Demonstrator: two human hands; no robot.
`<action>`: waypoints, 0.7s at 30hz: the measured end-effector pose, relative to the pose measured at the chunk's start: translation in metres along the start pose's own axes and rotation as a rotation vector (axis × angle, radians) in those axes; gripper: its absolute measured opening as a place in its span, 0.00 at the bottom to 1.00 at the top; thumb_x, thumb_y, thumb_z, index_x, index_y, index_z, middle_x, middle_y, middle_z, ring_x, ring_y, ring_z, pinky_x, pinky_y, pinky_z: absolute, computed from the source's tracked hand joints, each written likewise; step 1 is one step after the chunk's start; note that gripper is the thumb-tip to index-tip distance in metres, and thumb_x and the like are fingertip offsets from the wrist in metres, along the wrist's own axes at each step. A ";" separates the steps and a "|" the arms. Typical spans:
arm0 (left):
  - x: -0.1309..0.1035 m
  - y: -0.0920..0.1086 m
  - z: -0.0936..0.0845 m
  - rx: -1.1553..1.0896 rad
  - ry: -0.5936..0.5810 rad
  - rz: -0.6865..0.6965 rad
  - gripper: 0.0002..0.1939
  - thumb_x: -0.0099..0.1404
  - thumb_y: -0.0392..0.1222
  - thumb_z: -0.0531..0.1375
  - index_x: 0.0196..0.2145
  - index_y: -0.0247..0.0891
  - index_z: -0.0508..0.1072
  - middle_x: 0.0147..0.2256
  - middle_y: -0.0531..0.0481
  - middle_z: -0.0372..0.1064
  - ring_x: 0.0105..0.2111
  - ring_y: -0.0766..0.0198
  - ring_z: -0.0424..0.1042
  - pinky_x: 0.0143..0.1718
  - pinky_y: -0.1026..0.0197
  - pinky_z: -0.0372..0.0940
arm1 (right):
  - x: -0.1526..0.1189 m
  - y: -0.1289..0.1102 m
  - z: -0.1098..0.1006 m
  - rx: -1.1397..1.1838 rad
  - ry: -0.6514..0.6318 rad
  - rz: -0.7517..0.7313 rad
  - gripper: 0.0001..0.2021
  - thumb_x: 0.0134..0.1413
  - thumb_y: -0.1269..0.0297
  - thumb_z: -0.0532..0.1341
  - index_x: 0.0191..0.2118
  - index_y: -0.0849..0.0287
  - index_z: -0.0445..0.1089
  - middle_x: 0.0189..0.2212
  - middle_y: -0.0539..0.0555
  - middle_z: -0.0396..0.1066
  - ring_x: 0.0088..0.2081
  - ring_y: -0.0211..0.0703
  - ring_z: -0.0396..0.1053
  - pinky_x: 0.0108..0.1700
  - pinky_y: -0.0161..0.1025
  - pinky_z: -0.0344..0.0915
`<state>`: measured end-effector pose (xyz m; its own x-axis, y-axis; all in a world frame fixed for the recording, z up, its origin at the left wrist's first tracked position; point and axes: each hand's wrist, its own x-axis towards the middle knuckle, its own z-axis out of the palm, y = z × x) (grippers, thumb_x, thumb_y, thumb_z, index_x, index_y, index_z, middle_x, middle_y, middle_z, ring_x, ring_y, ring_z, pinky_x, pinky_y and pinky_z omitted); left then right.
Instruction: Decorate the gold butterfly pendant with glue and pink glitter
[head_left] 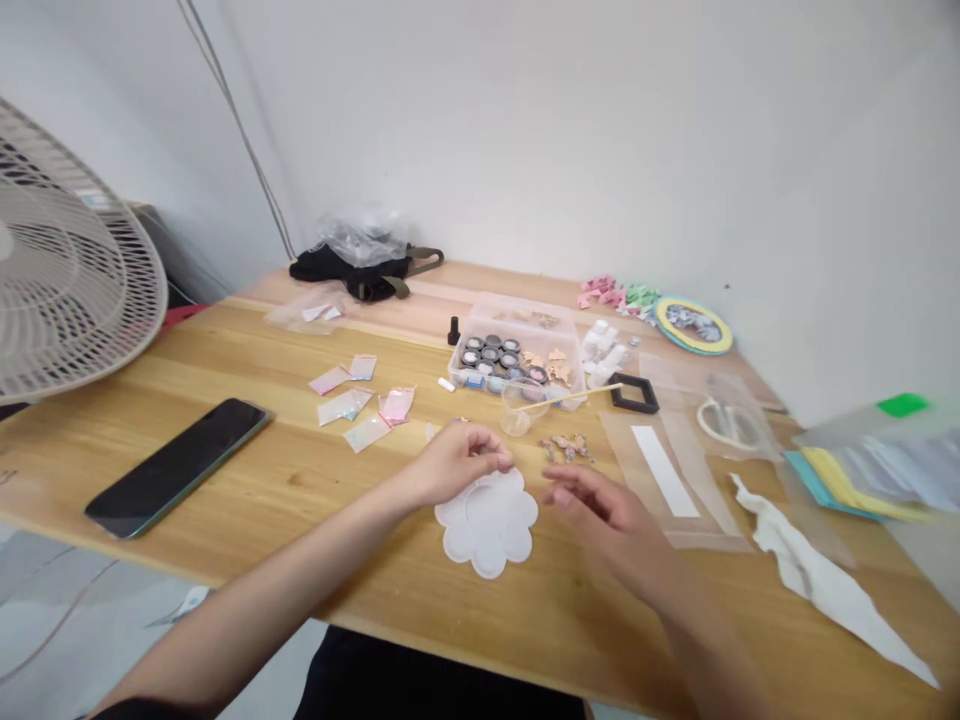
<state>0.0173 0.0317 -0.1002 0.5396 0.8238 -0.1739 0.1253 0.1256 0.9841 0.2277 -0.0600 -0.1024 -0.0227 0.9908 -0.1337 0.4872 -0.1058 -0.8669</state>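
My left hand (469, 462) is over the top edge of a white flower-shaped palette (491, 535) lying flat on the table. Its thumb and forefinger are pinched together, and whatever may be between them is too small to make out. To the right of the palette hovers my right hand (596, 500), fingers loosely stretched and apart from the thumb, with nothing visible in it. Just beyond that hand lie small shiny charms (570, 447). A clear plastic cup (517, 425) stands behind the palette, with a thin wooden stick (574, 397) resting across it.
A clear box (514, 310) holds several small round pots. Small glitter packets (367, 430) and a phone (180, 465) lie left, beside a fan (67, 260). To the right are a black frame (634, 379), scissors (727, 420), crumpled tissue (817, 575) and coloured sheets (855, 490).
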 end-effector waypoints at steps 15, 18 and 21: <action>0.009 -0.025 -0.001 -0.408 0.129 -0.108 0.15 0.51 0.53 0.73 0.23 0.38 0.79 0.26 0.49 0.78 0.27 0.68 0.73 0.34 0.65 0.65 | 0.001 0.063 -0.001 -0.539 0.537 0.033 0.15 0.57 0.58 0.54 0.37 0.56 0.77 0.38 0.62 0.71 0.39 0.55 0.68 0.43 0.54 0.65; 0.010 -0.028 0.000 -0.541 0.088 -0.162 0.15 0.53 0.54 0.72 0.27 0.38 0.81 0.31 0.45 0.81 0.32 0.64 0.77 0.36 0.63 0.67 | -0.001 0.058 -0.003 -0.577 0.523 0.015 0.15 0.57 0.58 0.55 0.36 0.57 0.77 0.36 0.62 0.72 0.39 0.57 0.68 0.43 0.56 0.65; 0.010 -0.028 -0.002 -0.656 0.013 -0.218 0.16 0.58 0.55 0.68 0.30 0.37 0.82 0.36 0.42 0.81 0.36 0.62 0.78 0.38 0.63 0.68 | -0.001 0.039 -0.005 -0.583 0.537 -0.051 0.15 0.58 0.57 0.56 0.40 0.58 0.77 0.37 0.64 0.72 0.41 0.60 0.68 0.46 0.60 0.65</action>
<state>0.0170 0.0376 -0.1296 0.5487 0.7480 -0.3734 -0.3021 0.5938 0.7457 0.2514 -0.0645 -0.1334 0.2950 0.9142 0.2780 0.8786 -0.1452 -0.4550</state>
